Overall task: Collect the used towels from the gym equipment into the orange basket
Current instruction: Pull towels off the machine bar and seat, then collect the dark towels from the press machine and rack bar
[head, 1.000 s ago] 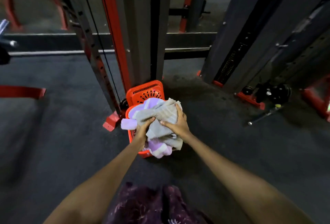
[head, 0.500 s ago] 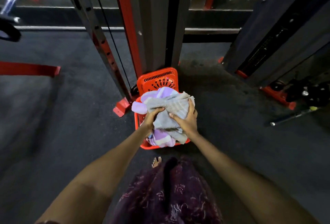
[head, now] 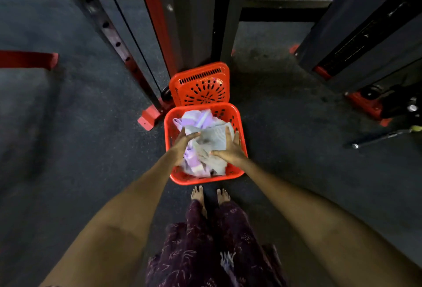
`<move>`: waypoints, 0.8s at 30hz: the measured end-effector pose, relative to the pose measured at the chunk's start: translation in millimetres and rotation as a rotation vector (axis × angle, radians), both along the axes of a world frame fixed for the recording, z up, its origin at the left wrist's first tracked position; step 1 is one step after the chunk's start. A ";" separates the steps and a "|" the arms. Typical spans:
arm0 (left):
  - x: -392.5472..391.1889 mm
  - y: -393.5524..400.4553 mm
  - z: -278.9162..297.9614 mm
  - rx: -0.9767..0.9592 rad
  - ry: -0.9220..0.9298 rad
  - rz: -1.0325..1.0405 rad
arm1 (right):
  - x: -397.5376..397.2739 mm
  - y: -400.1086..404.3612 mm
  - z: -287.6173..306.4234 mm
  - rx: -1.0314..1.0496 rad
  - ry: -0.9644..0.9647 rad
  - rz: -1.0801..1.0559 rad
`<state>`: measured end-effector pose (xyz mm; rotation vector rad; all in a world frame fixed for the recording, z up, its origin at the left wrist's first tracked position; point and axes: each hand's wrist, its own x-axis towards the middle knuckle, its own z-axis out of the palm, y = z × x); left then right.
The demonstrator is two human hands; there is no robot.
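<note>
In the head view, both hands are down in the orange basket [head: 241, 142], which sits on the dark gym floor [head: 296, 161] just ahead of the person's bare feet [head: 210, 196]. The left hand [head: 182, 144] lies on the towels [head: 211, 140] with its fingers straight and close together, their tips on the grey cloth; just under its palm a lilac striped towel bunches against the near wall. The right hand [head: 230, 148] presses flat with fingers spread, thumb pointing toward the left hand, fingertips close to the basket's right wall. Neither hand appears to pinch cloth. Beyond the fingertips the hinged lid [head: 201, 85] stands open, leaning toward the red-and-grey machine upright [head: 159, 35]. The towels are inside the basket, heaped near rim height. The likely trouble: the pile may spring back up once the pressure goes, letting a loose corner spill over the rim, or blocking the lid from closing. A hard push on one side could also tip the light basket.
</note>
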<state>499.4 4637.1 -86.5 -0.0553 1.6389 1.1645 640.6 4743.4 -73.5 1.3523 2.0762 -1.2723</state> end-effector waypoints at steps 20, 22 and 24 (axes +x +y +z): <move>-13.5 20.6 30.7 -0.128 0.145 -0.139 | -29.9 29.6 23.2 0.009 -0.061 0.105; -20.8 30.3 46.2 -0.153 0.168 -0.134 | -41.1 35.4 40.7 -0.016 -0.028 0.043; -31.0 43.0 75.7 -0.113 0.209 -0.144 | -53.7 47.1 53.6 -0.020 0.044 -0.040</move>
